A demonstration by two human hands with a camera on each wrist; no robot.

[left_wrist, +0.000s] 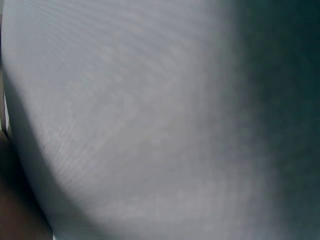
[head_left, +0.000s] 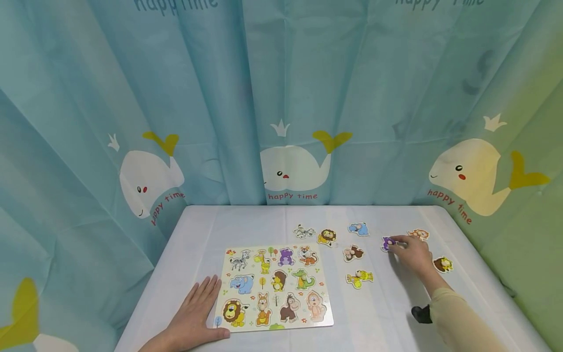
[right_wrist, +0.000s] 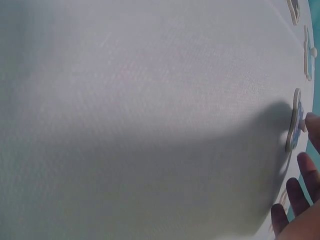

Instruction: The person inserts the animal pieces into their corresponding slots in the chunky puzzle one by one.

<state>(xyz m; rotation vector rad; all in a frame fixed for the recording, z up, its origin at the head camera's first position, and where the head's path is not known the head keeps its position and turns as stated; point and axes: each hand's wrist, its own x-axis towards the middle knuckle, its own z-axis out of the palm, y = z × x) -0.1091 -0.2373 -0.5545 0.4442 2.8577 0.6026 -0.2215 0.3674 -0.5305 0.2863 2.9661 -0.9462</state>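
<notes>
At the right of the table in the head view, my right hand [head_left: 413, 254] pinches the purple hippo puzzle piece [head_left: 387, 244] between thumb and index finger. The right wrist view shows an index fingertip [right_wrist: 312, 125] at the small knob of this piece [right_wrist: 294, 127], other fingers spread below. My left hand [head_left: 195, 310] lies flat beside the animal puzzle board [head_left: 327, 313], fingers spread along its left side and thumb at the lower corner. Tiger [head_left: 308, 255], crocodile [head_left: 303, 279] and kangaroo [head_left: 263, 310] pieces sit in the board. The left wrist view shows mostly blurred cloth.
Loose pieces lie right of and behind the board: zebra [head_left: 304, 231], lion [head_left: 327, 237], elephant [head_left: 358, 229], gorilla [head_left: 354, 253] and giraffe [head_left: 359, 279]. Near the right hand are the monkey [head_left: 418, 234] and hedgehog [head_left: 443, 264]. Whale-print curtains [head_left: 299, 98] surround the white table [head_left: 246, 225].
</notes>
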